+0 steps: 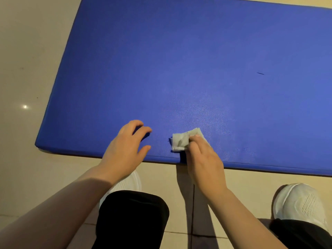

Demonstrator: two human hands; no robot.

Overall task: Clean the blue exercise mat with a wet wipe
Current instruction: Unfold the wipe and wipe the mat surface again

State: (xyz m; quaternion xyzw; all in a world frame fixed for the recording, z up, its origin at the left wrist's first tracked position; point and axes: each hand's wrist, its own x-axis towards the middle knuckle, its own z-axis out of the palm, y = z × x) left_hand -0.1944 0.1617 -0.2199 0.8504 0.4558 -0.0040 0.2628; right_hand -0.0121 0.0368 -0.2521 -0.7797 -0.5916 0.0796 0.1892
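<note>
- The right hand (203, 157) pinches the wipe (183, 140) on the mat (179, 69), by its near edge.
- The left hand (124, 148) rests there, fingers spread.
- The bunched wipe could miss spots.
- It could dry out.

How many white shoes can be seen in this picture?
2. One white shoe is at the lower right on the floor, near the mat's front edge. The other white shoe is mostly hidden behind the left hand's wrist and a dark knee.
</note>
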